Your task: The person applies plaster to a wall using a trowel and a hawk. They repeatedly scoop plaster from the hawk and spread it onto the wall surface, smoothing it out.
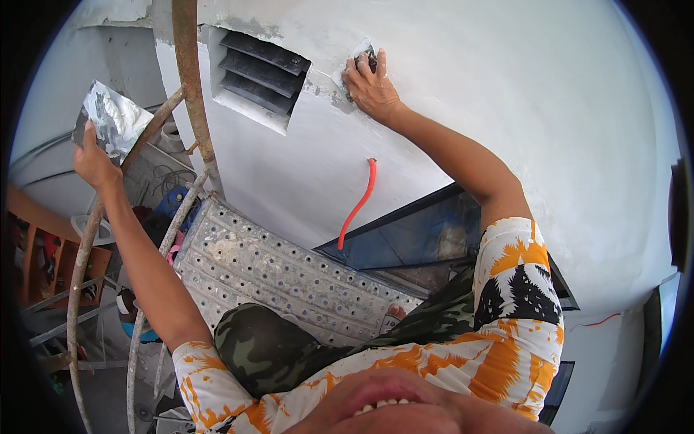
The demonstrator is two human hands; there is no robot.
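Note:
Out to the left, my left hand (97,165) grips a flat grey metal plate (82,124), its thumb over the near edge. A heap of white putty (129,116) is spread on that plate. My right hand (371,88) is raised to the white wall (463,87), fingers closed over a scraper (371,56) with a dark face and white putty on it. The scraper lies against the wall, right of the louvred vent; its handle is hidden by the hand. Grey, rough patches show on the wall beside the hand.
Rusty scaffold tubes (189,79) stand between my left arm and the wall. Below is a perforated, paint-splashed metal platform (246,253). The louvred vent (262,69) is set into the wall. A red flexible conduit (359,202) hangs out above a dark-framed window (405,235). An orange-brown shelf (50,249) stands lower left.

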